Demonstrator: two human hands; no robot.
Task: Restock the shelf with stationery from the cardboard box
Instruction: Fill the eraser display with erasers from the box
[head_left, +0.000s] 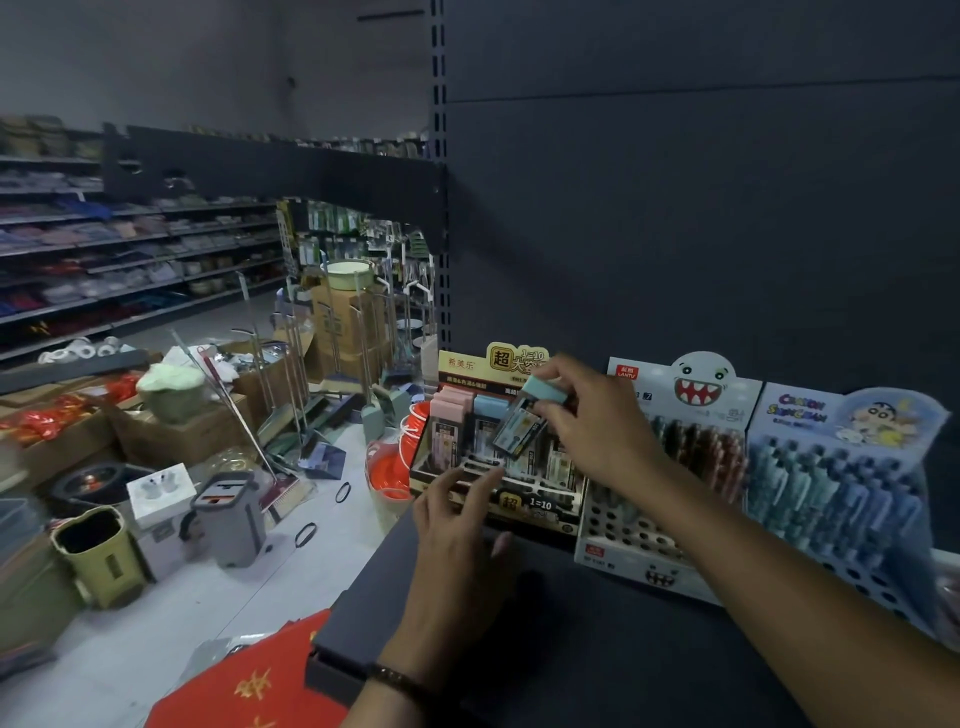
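Teal-capped pack (521, 427) pinched in our right hand (597, 421) over "1=10" display box (540, 505), "LANTU" rack (691, 387) adj.; left hand (457, 525) spread, fingertips at box front.

A teal-capped stationery pack (522, 423), its dark label facing out, tilts at the frame's centre. The right hand (597, 421) pinches it just above a cream display box (519, 506) of upright pink and blue packs, which stands on the dark shelf (597, 649) at lower centre.

Display boxes (623, 530) wall the shelf's (571, 649) rear; its front lies open.
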